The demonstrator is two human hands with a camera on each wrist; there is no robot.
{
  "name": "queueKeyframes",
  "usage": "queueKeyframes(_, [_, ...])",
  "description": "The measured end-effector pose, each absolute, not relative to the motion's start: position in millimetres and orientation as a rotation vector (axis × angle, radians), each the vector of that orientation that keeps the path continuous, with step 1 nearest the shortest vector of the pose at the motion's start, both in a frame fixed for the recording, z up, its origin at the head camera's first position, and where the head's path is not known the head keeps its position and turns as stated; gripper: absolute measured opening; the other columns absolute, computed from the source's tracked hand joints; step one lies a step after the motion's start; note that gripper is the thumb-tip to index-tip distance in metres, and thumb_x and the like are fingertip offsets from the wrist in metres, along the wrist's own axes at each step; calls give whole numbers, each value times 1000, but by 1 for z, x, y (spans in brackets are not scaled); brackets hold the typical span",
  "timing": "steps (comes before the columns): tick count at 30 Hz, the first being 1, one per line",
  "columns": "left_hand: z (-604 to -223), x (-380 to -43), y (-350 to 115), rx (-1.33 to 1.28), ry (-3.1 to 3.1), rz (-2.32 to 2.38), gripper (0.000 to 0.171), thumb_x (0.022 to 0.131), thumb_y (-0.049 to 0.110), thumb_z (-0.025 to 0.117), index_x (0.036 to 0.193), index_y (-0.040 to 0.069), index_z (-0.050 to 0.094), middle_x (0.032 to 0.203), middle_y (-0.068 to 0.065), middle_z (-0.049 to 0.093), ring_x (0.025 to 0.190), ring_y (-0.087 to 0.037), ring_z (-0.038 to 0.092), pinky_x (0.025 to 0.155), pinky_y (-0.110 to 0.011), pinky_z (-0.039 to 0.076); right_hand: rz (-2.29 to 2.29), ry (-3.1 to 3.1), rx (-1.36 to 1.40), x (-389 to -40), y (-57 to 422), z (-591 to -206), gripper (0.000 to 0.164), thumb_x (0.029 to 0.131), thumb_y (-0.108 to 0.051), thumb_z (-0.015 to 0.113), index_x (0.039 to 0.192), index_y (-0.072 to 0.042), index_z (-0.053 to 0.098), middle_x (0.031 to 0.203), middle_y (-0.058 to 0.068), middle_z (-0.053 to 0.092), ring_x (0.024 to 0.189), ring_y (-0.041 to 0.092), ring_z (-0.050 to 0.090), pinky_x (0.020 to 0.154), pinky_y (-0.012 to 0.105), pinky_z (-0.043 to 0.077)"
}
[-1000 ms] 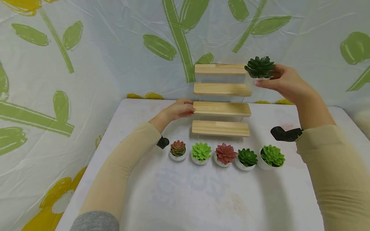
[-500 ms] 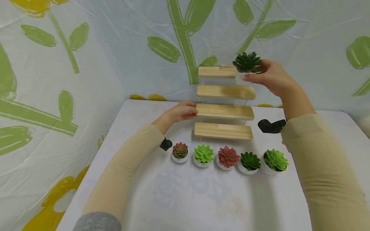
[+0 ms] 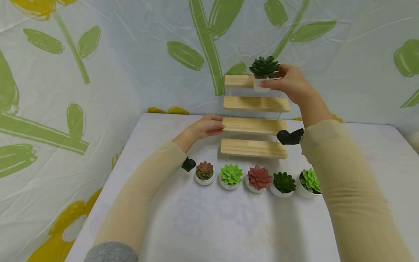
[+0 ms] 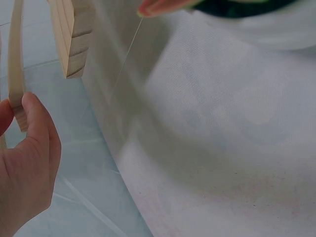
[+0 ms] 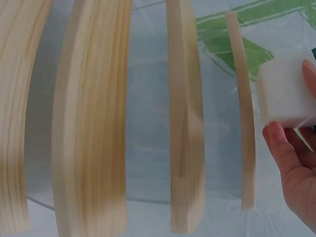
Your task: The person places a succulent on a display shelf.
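At the left of the wooden shelf (image 3: 256,104), the left hand (image 3: 206,127) pinches the third board (image 3: 253,126) down; at the shelf's upper right, the right hand (image 3: 290,83) pinches a white pot (image 3: 258,86) holding a dark green succulent (image 3: 263,68), the pot left of the palm, near the top board (image 3: 239,81); in front of the shelf stand five potted succulents (image 3: 259,178)

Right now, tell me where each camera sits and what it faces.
Head: on the head, facing forward and down at the four-tier wooden shelf; left hand, right hand and beige sleeves show.
Left wrist: on that wrist, facing the left hand gripping a wooden board.
Right wrist: on that wrist, facing the right hand holding a white pot.
Shared: head and right wrist both show the dark green succulent's pot.
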State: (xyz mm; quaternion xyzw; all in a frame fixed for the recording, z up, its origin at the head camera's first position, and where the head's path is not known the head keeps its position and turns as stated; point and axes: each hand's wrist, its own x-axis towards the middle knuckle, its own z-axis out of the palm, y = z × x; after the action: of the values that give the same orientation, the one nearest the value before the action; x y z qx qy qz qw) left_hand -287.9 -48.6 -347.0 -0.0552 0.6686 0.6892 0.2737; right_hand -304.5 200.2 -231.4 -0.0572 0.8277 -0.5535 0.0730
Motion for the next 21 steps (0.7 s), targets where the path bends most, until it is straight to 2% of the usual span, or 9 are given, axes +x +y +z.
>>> queueKeyframes(3, [-348,-289,-48,-153,1801,1853,53,90,-7,54,140,-1,38,131,-21,46,106,-25,54,98,-33,45,-1642,2503,-121,-307,197,-233,90,84,-27,71,150,-11,13,146,13,29,120,24,43,108,38,33])
queueKeyframes(7, [-350,-290,-48,-148,1799,1855,53,90,-7,54,140,-1,38,131,-21,46,106,-26,54,98,-33,45,-1642,2501,-61,-309,193,-233,98,84,-30,70,151,-13,0,151,12,18,130,27,34,110,38,30])
queueKeyframes(11, [-351,-289,-51,-152,1790,1852,53,91,-7,54,141,0,37,132,-22,45,105,-25,54,98,-33,45,-1675,2471,-41,-311,187,-234,98,84,-27,69,151,-14,-2,153,11,14,134,26,30,110,36,29])
queueKeyframes(15, [-352,-290,-52,-150,1784,1855,54,91,-7,54,141,0,37,131,-22,45,97,-21,55,99,-33,44,-1718,2437,-37,-313,183,-234,98,85,-22,68,151,-13,-4,153,11,13,134,26,30,109,35,32])
queueKeyframes(17, [-353,-291,-52,-148,1773,1858,54,91,-7,54,141,0,37,126,-21,49,92,-19,55,99,-33,44,-1747,2422,-28,-314,181,-234,97,85,-20,68,151,-13,-2,153,12,12,134,25,30,108,35,33])
queueKeyframes(21, [-352,-292,-51,-131,1759,1857,54,91,-6,52,142,0,35,127,-20,48,102,-22,55,99,-33,44,-1810,2397,0,-316,179,-234,94,85,-18,68,151,-13,1,152,13,10,135,26,29,107,34,35])
